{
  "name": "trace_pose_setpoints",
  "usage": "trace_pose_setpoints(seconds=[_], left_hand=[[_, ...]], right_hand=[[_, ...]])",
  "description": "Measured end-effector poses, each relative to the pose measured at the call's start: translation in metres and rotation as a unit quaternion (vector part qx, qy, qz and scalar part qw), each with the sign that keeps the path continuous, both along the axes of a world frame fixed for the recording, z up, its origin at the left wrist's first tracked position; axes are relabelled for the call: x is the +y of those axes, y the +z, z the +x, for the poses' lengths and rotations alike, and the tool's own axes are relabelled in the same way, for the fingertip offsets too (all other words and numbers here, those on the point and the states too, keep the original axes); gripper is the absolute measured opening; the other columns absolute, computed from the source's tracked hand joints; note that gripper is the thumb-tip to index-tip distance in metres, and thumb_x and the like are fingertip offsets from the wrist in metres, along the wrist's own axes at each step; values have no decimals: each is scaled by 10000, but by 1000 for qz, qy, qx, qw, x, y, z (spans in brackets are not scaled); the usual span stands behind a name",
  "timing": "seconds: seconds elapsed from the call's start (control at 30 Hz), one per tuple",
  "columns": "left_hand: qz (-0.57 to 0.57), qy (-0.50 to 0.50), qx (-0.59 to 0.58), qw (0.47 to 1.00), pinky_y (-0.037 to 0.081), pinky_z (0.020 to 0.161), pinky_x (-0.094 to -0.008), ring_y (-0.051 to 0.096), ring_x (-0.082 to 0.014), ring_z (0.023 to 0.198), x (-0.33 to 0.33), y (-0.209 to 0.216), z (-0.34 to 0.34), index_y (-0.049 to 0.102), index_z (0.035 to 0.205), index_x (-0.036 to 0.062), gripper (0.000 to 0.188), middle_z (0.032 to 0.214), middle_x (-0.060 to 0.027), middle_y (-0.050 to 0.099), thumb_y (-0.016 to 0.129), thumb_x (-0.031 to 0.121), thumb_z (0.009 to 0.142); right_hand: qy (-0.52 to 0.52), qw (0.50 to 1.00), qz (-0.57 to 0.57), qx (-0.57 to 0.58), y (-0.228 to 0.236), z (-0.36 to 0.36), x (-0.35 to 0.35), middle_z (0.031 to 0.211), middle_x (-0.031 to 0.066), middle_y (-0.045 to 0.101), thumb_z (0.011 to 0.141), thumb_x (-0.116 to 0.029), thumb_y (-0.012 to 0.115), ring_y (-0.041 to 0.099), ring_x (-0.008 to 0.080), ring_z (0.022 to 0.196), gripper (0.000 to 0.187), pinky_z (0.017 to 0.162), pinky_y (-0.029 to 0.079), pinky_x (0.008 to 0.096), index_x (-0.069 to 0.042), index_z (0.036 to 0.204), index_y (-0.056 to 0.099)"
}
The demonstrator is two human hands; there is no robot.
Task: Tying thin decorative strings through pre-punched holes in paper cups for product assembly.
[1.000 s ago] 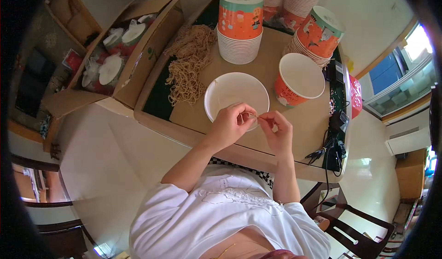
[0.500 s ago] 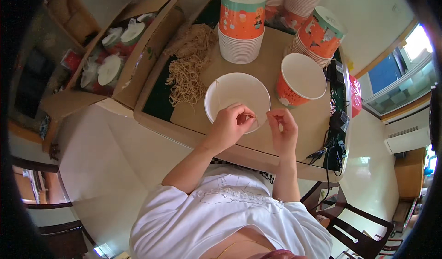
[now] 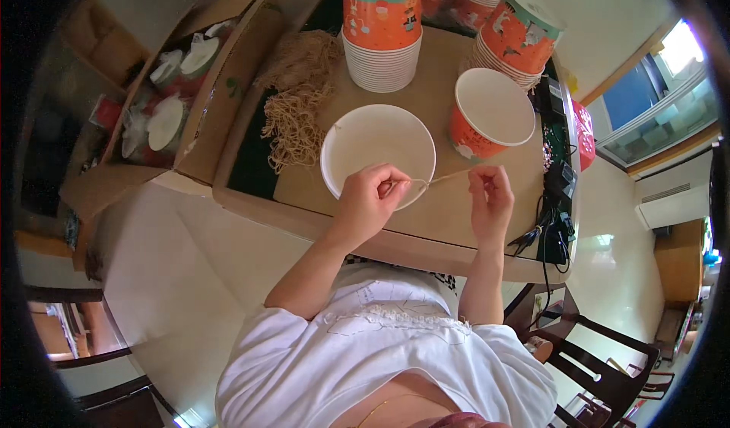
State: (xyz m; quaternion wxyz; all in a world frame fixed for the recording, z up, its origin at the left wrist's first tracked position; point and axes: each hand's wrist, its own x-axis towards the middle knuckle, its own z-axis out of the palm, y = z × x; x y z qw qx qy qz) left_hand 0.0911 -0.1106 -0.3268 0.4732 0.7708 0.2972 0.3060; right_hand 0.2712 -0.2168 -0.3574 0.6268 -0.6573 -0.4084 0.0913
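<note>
My left hand (image 3: 370, 204) pinches a thin tan string (image 3: 450, 175) over the near rim of a white-lined paper tub (image 3: 378, 135). The other end is pinched in my right hand (image 3: 492, 200), right of that tub, so the string spans the gap between my hands. A small loop or knot shows near the left fingertips. To the right stands a second tub (image 3: 490, 112), orange outside and white inside, its mouth up. A tangled heap of tan string (image 3: 296, 124) lies left of the first tub.
Behind stand a stack of upturned tubs (image 3: 382, 33) and a tilted stack (image 3: 521, 29). Left of the table, an open cardboard box (image 3: 199, 150) holds bagged tubs. Black cables (image 3: 544, 230) lie at the table's right edge, near a dark wooden chair (image 3: 608, 367).
My right hand has moved right, away from the left, drawing the string out between them. The left hand stays by the tub's near rim. The view has shifted slightly.
</note>
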Motion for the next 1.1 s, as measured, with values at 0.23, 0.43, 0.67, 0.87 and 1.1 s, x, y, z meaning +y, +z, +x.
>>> trace_pose_setpoints(seconds=[0.23, 0.43, 0.67, 0.87, 1.1], left_hand=[[-39, -11, -23, 999, 438, 569, -271, 534, -112, 611, 2, 2, 3, 636, 861, 14, 72, 723, -57, 596, 637, 85, 847], [-10, -85, 37, 996, 468, 587, -312, 585, -168, 640, 3, 25, 6, 553, 855, 29, 86, 744, -56, 586, 631, 59, 835], [359, -160, 165, 904, 490, 561, -353, 616, -226, 688, 30, 35, 6, 538, 826, 66, 118, 774, -53, 541, 634, 102, 766], [506, -178, 140, 832, 526, 565, -357, 599, -197, 656, 35, 23, 17, 574, 808, 86, 77, 755, -45, 503, 616, 129, 759], [318, -219, 155, 909, 455, 552, -280, 530, -118, 637, 38, 25, 17, 629, 779, 106, 88, 786, -9, 517, 643, 173, 835]], right_hand=[[0, 999, 19, 33, 0, 6, -5, 794, 10, 509, 838, 31, 606, 456, 75, 687, 61, 611, 389, 210, -8, 864, 568], [52, 998, 36, -3, 13, -1, 2, 811, 28, 533, 819, 35, 628, 487, 92, 696, 79, 626, 415, 219, -2, 860, 573], [122, 988, 1, -91, 34, -1, 32, 879, 75, 595, 840, -8, 632, 582, 181, 741, 90, 667, 474, 277, -2, 920, 592], [161, 983, -68, -57, 37, -5, 36, 900, 65, 608, 831, 27, 613, 575, 152, 753, 118, 642, 452, 261, -10, 942, 598], [130, 987, -65, -66, 31, -3, 28, 822, 74, 562, 829, -16, 630, 573, 183, 668, 67, 599, 464, 292, -23, 886, 596]])
